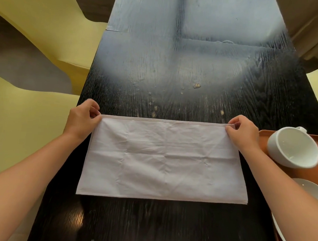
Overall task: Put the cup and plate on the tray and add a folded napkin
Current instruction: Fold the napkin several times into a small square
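Two far corners of the napkin [163, 158], long axis crosswise, we pinch: left hand [82, 120], right hand [244, 134]

Dining area, home or cafe can't tell: long dark wood-grain counter [176, 74] with pale yellow seats [39, 29] down both sides, an orange serving tray [315, 176] carrying a white cup [292, 147] and plate [310, 189], and a white cloth napkin [163, 158].

- The single head-worn wide-angle camera looked forward and steeply down along the dark table [176, 65].
- It sat close above both forearms, with the table's far end distant.
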A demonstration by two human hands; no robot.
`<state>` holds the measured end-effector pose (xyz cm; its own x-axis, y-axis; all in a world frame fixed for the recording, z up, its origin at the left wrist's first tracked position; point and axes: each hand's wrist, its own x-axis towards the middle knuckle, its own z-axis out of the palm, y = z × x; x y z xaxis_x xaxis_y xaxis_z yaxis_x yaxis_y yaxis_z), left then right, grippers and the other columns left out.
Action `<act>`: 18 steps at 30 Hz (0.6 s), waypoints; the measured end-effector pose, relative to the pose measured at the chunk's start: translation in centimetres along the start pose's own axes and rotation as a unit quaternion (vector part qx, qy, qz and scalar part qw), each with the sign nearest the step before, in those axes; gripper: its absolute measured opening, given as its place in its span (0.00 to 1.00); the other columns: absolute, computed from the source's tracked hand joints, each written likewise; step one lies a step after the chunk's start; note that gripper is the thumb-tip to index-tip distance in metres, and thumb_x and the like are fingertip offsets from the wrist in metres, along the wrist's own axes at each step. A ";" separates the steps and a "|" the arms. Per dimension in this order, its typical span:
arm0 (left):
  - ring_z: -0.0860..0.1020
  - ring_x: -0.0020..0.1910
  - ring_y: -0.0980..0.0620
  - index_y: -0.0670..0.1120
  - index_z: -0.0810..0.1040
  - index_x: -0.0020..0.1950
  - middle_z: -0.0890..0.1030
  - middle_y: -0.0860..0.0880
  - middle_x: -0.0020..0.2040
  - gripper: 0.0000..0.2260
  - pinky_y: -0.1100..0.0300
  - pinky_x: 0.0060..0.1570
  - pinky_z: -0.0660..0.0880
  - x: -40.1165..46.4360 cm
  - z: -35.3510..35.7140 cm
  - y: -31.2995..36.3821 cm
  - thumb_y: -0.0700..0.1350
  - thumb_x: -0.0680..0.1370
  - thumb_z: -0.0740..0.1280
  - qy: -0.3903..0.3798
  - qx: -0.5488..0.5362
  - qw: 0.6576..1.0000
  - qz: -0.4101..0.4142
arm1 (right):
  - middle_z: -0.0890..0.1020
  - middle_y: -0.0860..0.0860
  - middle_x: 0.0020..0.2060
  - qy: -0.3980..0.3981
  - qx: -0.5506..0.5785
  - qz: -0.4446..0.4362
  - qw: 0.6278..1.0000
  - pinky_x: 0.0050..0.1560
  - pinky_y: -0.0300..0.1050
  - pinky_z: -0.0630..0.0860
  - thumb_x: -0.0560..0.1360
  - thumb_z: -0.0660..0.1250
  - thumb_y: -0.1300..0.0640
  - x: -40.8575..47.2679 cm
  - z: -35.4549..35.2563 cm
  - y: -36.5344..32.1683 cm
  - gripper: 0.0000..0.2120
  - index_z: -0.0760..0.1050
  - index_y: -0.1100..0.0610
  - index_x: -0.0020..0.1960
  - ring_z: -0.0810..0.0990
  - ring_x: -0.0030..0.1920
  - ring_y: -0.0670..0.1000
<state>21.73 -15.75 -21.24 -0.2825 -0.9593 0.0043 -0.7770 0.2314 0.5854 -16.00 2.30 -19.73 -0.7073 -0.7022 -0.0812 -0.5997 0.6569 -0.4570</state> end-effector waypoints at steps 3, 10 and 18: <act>0.76 0.54 0.38 0.38 0.72 0.62 0.79 0.37 0.54 0.18 0.47 0.54 0.71 -0.3 0.7 1.4 0.36 0.73 0.68 0.039 0.046 0.997 0.043 | 0.77 0.61 0.55 0.081 -0.084 -0.079 0.990 0.53 0.58 0.69 0.71 0.68 0.60 -2.0 0.7 -1.6 0.17 0.73 0.59 0.59 0.72 0.57 0.63; 0.50 0.75 0.49 0.49 0.54 0.75 0.54 0.49 0.77 0.24 0.44 0.71 0.45 -7.1 9.9 9.7 0.50 0.79 0.49 -0.094 0.146 0.959 0.223 | 0.48 0.49 0.76 -0.089 -0.155 -0.246 0.953 0.72 0.58 0.39 0.79 0.52 0.50 -8.5 8.5 -6.9 0.27 0.47 0.51 0.75 0.42 0.75 0.50; 0.44 0.75 0.54 0.57 0.53 0.75 0.50 0.51 0.77 0.29 0.49 0.72 0.44 -6.3 10.3 6.7 0.63 0.74 0.44 -0.122 0.204 0.952 0.191 | 0.46 0.46 0.76 -0.095 -0.175 -0.225 0.954 0.72 0.55 0.39 0.78 0.48 0.46 -6.8 7.9 -3.7 0.29 0.43 0.50 0.75 0.42 0.75 0.46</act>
<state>12.51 -6.54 -25.66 -0.6716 -0.7382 -0.0637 -0.7316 0.6472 0.2140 -5.99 2.51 -24.49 -0.2887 -0.9497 -0.1212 -0.9382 0.3059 -0.1618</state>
